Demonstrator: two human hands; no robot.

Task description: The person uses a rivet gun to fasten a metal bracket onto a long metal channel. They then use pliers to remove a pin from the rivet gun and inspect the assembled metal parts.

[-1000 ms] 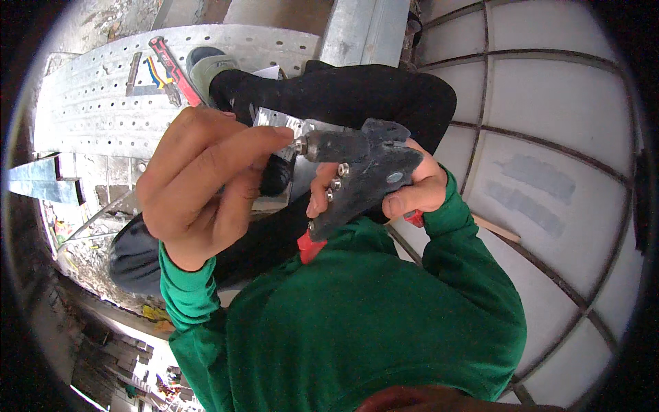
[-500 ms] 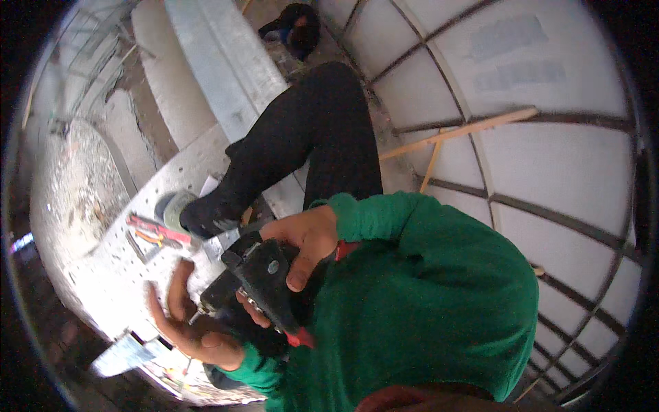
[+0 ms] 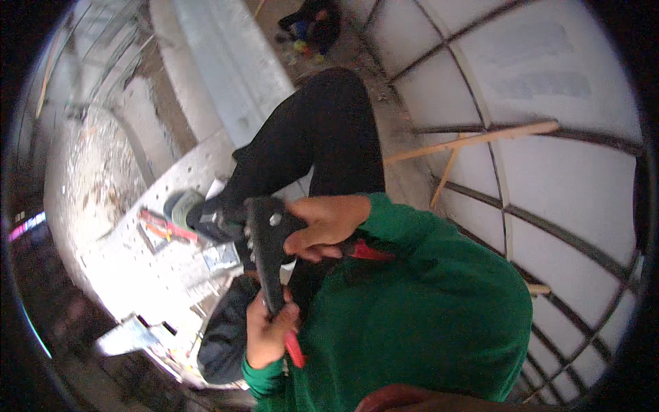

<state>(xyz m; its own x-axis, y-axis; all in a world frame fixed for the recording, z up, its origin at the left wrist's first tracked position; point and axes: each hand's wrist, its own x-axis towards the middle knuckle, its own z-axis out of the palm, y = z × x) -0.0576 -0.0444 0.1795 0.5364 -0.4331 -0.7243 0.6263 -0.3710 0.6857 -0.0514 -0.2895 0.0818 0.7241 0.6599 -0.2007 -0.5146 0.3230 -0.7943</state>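
- Black-and-red hand tool (image 3: 268, 264): held at the wearer's front, against the green sweatshirt (image 3: 412, 323).
- Left hand (image 3: 270, 333): closed around the tool's near lever; red tip protrudes below.
- Right hand (image 3: 331, 223): wrapped around the tool beside its far end, thumb against the black side.
- Perforated metal board (image 3: 206, 161), left: carries a red-handled tool (image 3: 168, 225) and a shoe (image 3: 184, 209).
- Edges: a grey metal beam (image 3: 233, 69) lies far of the board.
- Room: I see a floor strip (image 3: 398, 117) between bent knee (image 3: 340, 103) and white wall panels (image 3: 563, 165); slanted timber (image 3: 480, 139) crosses it, right.
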